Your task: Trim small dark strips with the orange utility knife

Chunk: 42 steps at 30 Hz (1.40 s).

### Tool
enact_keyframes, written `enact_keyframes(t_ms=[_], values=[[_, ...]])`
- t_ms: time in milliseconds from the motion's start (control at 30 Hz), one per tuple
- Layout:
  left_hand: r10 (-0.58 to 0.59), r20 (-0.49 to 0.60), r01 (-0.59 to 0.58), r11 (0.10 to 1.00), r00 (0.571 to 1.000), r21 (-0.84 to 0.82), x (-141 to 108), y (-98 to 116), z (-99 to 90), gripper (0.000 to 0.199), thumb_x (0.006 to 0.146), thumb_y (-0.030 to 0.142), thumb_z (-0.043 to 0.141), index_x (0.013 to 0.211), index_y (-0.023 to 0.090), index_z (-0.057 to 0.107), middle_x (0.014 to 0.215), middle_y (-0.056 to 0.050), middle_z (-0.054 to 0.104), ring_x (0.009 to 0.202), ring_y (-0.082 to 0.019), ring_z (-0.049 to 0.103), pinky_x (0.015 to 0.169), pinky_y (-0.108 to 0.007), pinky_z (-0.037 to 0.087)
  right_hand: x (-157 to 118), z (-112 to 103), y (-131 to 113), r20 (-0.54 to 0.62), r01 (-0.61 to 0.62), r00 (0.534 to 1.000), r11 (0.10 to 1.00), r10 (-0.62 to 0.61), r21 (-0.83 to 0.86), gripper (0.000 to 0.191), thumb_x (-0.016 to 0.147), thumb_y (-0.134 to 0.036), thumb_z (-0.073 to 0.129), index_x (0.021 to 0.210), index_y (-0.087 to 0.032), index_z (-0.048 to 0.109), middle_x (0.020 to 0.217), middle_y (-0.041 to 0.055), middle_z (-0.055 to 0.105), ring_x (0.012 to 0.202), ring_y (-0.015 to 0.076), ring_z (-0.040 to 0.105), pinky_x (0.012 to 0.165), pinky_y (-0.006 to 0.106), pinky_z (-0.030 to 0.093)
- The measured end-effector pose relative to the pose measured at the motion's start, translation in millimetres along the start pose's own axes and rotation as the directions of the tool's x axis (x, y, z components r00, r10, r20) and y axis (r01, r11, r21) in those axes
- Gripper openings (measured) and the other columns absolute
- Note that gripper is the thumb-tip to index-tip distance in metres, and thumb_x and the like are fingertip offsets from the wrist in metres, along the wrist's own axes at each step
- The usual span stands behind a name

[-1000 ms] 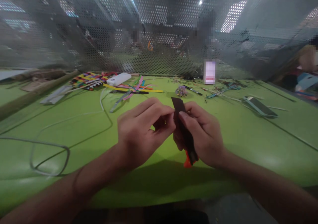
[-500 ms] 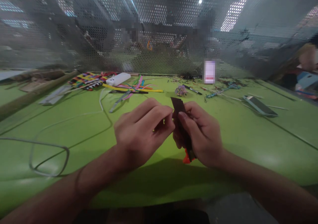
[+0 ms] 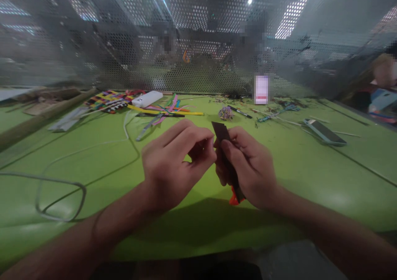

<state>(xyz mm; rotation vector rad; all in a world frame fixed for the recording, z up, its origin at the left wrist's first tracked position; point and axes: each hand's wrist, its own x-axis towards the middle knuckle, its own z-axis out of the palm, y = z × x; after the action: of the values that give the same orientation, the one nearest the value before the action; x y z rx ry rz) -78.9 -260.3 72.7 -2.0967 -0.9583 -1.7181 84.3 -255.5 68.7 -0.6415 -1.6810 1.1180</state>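
My right hand (image 3: 252, 162) is wrapped round a dark flat strip (image 3: 221, 132), its thumb pressed on the strip's face. The strip is tilted, its slanted upper end sticking out above the fingers. At the lower end an orange-red piece (image 3: 235, 196) shows below the hand; whether it is joined to the strip I cannot tell. Just left of the strip, my left hand (image 3: 175, 164) is closed in a pinch, thumb against forefinger. What lies between those fingertips, if anything, is too small to make out.
On the green table (image 3: 102, 160) lie colourful flat strips (image 3: 164, 112), a woven strip piece (image 3: 108, 101), a white device (image 3: 149, 99), a tangled ball (image 3: 226, 113), a pen (image 3: 240, 112) and a phone-like slab (image 3: 324, 132). A grey cable (image 3: 83, 195) loops at left. Perforated panel (image 3: 198, 75) behind.
My left hand has shifted very slightly left, and its fingertips stand a little farther from the strip. My right hand keeps its hold on the dark strip, almost unmoved.
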Motion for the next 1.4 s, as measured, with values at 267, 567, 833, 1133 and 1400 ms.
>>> enact_keyframes(t_ms=[267, 567, 833, 1133, 1400], values=[[-0.189, 0.046, 0.193, 0.971, 0.981, -0.140, 1.1, 2.8, -1.1, 0.013, 0.085, 0.008, 0.069, 0.082, 0.021, 0.069, 0.069, 0.002, 0.066, 0.056, -0.010, 0.060, 0.052, -0.021, 0.051, 0.5, 0.8, -0.4, 0.005, 0.002, 1.000, 1.000, -0.002, -0.003, 0.017, 0.108, -0.026, 0.046, 0.092, -0.021, 0.050, 0.059, -0.0089, 0.050, 0.043, 0.0061, 0.048, 0.042, 0.018, 0.039], [-0.610, 0.584, 0.829, 0.250, 0.536, -0.500, 18.1, -1.9, -7.8, 0.005, 0.084, 0.016, 0.070, 0.080, 0.016, 0.067, 0.053, 0.004, 0.059, 0.042, -0.009, 0.055, 0.035, -0.016, 0.040, 11.0, -9.8, -2.2, -0.013, 0.096, 0.995, 0.993, -0.097, -0.066, 0.016, 0.109, -0.028, 0.049, 0.096, -0.020, 0.054, 0.065, -0.0065, 0.055, 0.049, 0.0063, 0.051, 0.044, 0.017, 0.042], [-0.481, 0.793, 0.884, -0.072, 0.375, -0.461, 18.0, -6.3, -6.7, 0.007, 0.081, 0.018, 0.070, 0.079, 0.017, 0.063, 0.063, 0.004, 0.060, 0.042, -0.005, 0.054, 0.033, -0.012, 0.034, 22.9, -26.6, -0.3, 0.081, 0.183, 0.981, 0.980, -0.176, -0.084, 0.010, 0.107, -0.032, 0.056, 0.108, -0.022, 0.057, 0.072, -0.0039, 0.057, 0.055, 0.0089, 0.054, 0.046, 0.020, 0.045], [-0.389, 0.841, 0.867, -0.174, 0.376, -0.467, 18.9, -9.6, -7.3, 0.003, 0.080, 0.016, 0.066, 0.078, 0.016, 0.064, 0.060, 0.003, 0.056, 0.041, -0.005, 0.051, 0.030, -0.011, 0.029, 20.9, -25.9, 5.6, 0.155, 0.308, 0.940, 0.951, -0.303, -0.004, 0.013, 0.105, -0.023, 0.060, 0.116, -0.027, 0.057, 0.087, -0.0026, 0.061, 0.063, 0.0093, 0.059, 0.053, 0.022, 0.051], [-0.342, 0.869, 0.869, -0.217, 0.359, -0.444, 19.5, -9.3, -6.9, 0.012, 0.077, 0.020, 0.073, 0.078, 0.016, 0.062, 0.060, 0.005, 0.053, 0.041, -0.005, 0.050, 0.031, -0.011, 0.030, 19.6, -24.0, 4.6, 0.121, 0.270, 0.954, 0.962, -0.274, 0.052, 0.012, 0.104, -0.022, 0.060, 0.115, -0.026, 0.058, 0.087, -0.0020, 0.061, 0.062, 0.0093, 0.060, 0.051, 0.021, 0.052]])
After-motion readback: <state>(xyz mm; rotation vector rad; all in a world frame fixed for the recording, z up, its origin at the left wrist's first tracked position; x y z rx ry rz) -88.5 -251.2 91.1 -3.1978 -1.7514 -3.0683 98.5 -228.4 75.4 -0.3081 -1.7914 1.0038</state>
